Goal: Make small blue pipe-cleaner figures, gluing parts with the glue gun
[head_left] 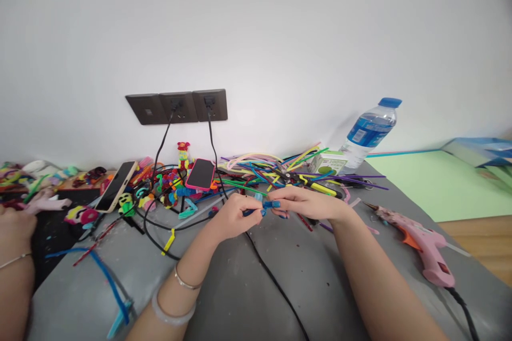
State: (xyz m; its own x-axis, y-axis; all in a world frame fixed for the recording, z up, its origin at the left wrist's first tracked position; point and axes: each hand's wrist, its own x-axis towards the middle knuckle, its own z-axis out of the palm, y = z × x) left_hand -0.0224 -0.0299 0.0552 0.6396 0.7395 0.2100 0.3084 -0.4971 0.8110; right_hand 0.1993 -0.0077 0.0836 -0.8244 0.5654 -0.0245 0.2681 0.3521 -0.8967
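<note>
My left hand and my right hand meet over the grey table, both pinching a short blue pipe cleaner piece between the fingertips. The fingers of both hands are closed around it. Just behind the hands lies a heap of coloured pipe cleaners with yellow-handled pliers on it. A bent blue pipe cleaner lies on the table at my lower left.
A pink glue gun lies at the right, its cord trailing off. Two phones charge from wall sockets; black cables cross the table. A water bottle and small green box stand behind. Another person's arm is at far left.
</note>
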